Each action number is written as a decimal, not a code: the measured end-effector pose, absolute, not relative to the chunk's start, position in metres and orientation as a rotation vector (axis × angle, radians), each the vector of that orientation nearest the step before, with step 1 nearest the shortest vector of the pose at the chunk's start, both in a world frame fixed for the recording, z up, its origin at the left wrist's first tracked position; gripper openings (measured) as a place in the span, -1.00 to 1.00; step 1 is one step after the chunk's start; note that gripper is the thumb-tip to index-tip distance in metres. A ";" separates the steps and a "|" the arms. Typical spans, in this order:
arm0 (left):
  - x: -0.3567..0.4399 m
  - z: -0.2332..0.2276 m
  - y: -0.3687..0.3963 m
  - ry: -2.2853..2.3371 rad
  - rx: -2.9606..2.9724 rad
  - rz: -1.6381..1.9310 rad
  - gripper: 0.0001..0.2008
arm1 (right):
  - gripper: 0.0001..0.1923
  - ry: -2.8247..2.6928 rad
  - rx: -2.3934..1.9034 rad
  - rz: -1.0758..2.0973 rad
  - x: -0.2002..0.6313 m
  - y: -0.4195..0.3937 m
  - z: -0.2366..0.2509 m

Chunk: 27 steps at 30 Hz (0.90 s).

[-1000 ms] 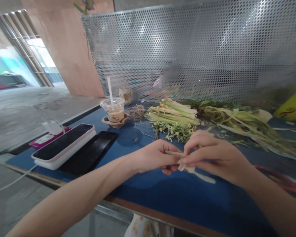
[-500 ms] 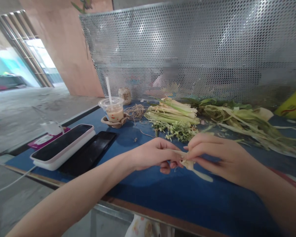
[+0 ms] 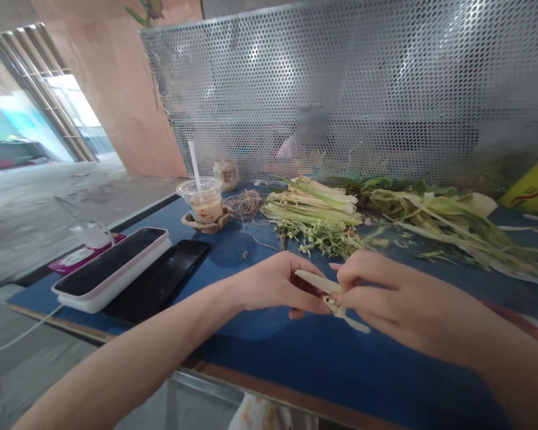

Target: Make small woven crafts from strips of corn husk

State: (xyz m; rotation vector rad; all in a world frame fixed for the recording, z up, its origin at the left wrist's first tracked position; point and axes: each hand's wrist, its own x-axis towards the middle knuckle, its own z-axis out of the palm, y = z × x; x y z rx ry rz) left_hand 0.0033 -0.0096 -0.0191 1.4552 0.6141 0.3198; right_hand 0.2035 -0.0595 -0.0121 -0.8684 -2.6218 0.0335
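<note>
Between my two hands is a pale leaf strip (image 3: 316, 280), like a piece of husk, folded or knotted near its middle with a loose end hanging down to the right. My left hand (image 3: 284, 283) pinches it from the left, fingers curled beneath. My right hand (image 3: 385, 292) has thumb and fingertips closed on the strip by the fold. Just beyond my hands lies a heap of small green buds or knotted bits (image 3: 323, 237). Behind that heap is a stack of trimmed pale-green leaf pieces (image 3: 311, 206).
Loose long leaves (image 3: 448, 221) spread at the right on the blue table (image 3: 269, 364). At the left are a plastic drink cup (image 3: 204, 200) in a cardboard holder, tangled twine (image 3: 246, 205), a dark phone (image 3: 161, 280) and a pink-white device (image 3: 114, 269). A perforated metal screen (image 3: 269, 83) stands behind.
My right hand has turned and brought one end of the strip up over my left hand. The loose end below has shifted slightly left.
</note>
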 end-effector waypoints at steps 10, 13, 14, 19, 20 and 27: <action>0.005 -0.019 -0.008 0.621 1.551 0.360 -0.92 | -0.77 -2.656 -0.874 -0.146 0.198 -0.060 -0.015; 0.004 -0.018 -0.008 0.626 1.577 0.367 -0.91 | -0.77 -2.636 -0.837 -0.051 0.198 -0.059 -0.016; 0.004 -0.019 -0.008 0.632 1.589 0.364 -0.90 | -0.78 -2.620 -0.816 0.006 0.198 -0.058 -0.016; 0.002 -0.020 -0.007 0.653 1.669 0.358 -0.84 | -0.85 -2.412 -1.057 0.204 0.195 -0.054 -0.016; 0.001 -0.020 -0.008 0.652 1.682 0.358 -0.84 | -0.83 -2.389 -1.101 0.237 0.194 -0.054 -0.015; 0.001 -0.016 -0.008 0.664 1.721 0.391 -0.85 | -0.76 -2.324 -1.118 0.399 0.195 -0.054 -0.017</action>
